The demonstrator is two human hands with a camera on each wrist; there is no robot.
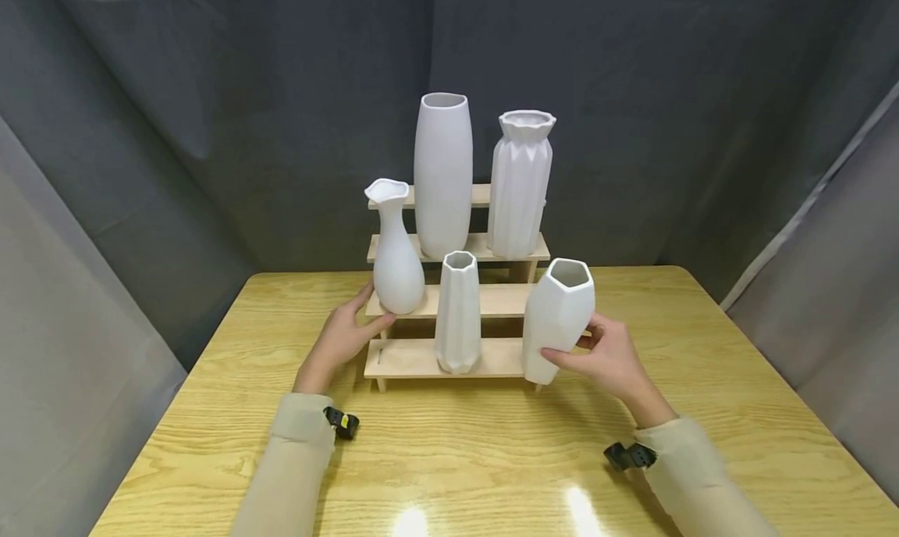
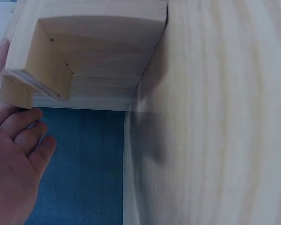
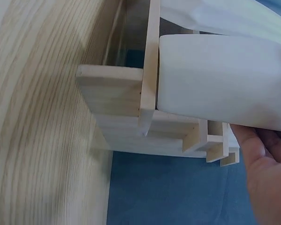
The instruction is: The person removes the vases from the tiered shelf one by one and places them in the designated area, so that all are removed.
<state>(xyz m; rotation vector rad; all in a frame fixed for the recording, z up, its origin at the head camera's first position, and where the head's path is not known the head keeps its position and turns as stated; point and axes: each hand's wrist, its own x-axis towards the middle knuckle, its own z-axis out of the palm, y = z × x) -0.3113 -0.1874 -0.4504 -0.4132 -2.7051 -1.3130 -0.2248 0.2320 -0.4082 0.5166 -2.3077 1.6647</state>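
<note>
Head view: I have my left hand (image 1: 342,336) at the left end of a stepped stand of pale wood (image 1: 502,355), beside a white, matt, pear-shaped vase with a narrow neck and wavy rim (image 1: 399,275). The vase stands upright on the second tier from the bottom, just right of my spread thumb and forefinger; whether they close on it I cannot tell. My right hand (image 1: 607,357) grasps a white, faceted vase with an angular mouth (image 1: 558,318) from its right, thumb on the near side; the vase tilts slightly right at the right end of the bottom tier. Between them, on that tier, stands a slim, white, fluted vase (image 1: 459,318).

Left wrist view: my thumb and loosely bent fingers lie about the end of the stand, above the yellowish wood-grained table (image 1: 456,443); their contact with the vase is hidden.

Right wrist view: my fingers support the faceted vase's smooth side, its base at the bottom board; whether base and board touch I cannot tell.
</note>
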